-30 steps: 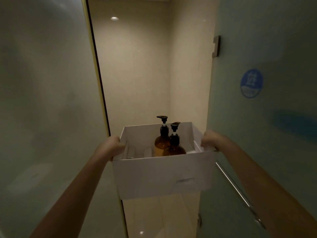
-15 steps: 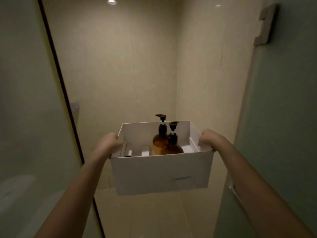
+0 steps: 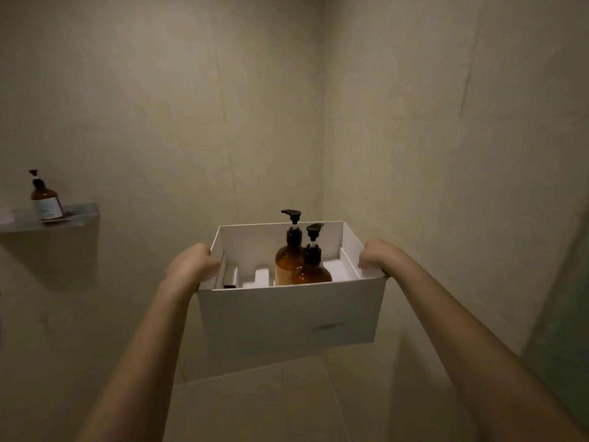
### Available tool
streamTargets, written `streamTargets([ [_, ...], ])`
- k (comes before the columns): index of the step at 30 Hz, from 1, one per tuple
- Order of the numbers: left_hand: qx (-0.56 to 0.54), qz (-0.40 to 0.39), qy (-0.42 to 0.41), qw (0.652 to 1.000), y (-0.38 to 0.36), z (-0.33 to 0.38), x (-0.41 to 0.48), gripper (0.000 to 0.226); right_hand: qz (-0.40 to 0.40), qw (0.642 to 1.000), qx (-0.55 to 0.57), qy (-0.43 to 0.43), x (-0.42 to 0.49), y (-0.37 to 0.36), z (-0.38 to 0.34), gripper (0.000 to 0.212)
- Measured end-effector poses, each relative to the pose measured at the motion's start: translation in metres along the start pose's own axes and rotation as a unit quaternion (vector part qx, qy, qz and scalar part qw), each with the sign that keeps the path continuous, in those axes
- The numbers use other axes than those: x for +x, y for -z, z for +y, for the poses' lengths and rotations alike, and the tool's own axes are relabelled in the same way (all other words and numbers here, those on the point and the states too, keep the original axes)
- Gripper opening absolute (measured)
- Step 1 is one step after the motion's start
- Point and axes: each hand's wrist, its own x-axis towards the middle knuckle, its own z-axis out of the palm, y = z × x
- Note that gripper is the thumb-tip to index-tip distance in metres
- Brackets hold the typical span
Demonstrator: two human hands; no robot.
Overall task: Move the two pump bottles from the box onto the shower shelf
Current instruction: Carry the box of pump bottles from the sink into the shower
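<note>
**White box held up in the shower stall, both bottles still inside**

Beige tiled walls (image 3: 159, 90) are filling most of the frame, meeting in a corner just right of centre, with a strip of frosted glass (image 3: 567, 314) showing at the lower right edge. In the middle of the frame a person is holding an open white cardboard box (image 3: 287, 317) in the air with two bare arms reaching in from the bottom corners. The left hand (image 3: 191, 261) is curling closed over the box's left rim, fingers wrapped inward; the right hand (image 3: 376, 253) is gripping the right rim the same way, fingers folded down over the edge.

At the far left, about mid-height, a shower shelf (image 3: 76, 215) is jutting from the wall, well apart from the box. A labelled amber pump bottle (image 3: 46, 199) is standing upright on it.

Inside the box, right of its centre, two amber pump bottles are standing upright, touching or nearly so: the taller bottle (image 3: 287, 260) behind and the shorter bottle (image 3: 310, 269) in front, to its right. Their black pump heads are rising level with or above the rim. White cardboard inserts (image 3: 261, 275) are sitting low in the box to their left.
</note>
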Motion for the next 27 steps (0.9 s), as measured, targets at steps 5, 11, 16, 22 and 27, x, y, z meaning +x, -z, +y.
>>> streamTargets([
  [5,0.005,0.001,0.008,1.000,-0.009,0.001,0.065,0.018,-0.005,1.000,0.003,0.008,0.067,0.004,-0.026,0.041],
  [11,0.002,0.011,0.045,0.999,-0.020,-0.009,0.141,0.015,-0.021,0.999,-0.014,0.043,0.155,0.001,-0.066,0.041],
  [16,0.005,0.048,0.096,0.994,-0.020,-0.021,0.207,0.018,-0.041,0.994,-0.003,0.103,0.237,-0.001,-0.117,0.040],
  [22,0.014,0.119,0.173,0.978,-0.004,-0.034,0.265,0.017,-0.064,0.979,0.002,0.191,0.332,0.000,-0.200,0.041],
  [27,0.020,0.166,0.236,0.957,0.017,-0.060,0.289,0.017,-0.102,0.963,0.005,0.250,0.373,-0.018,-0.266,0.041],
])
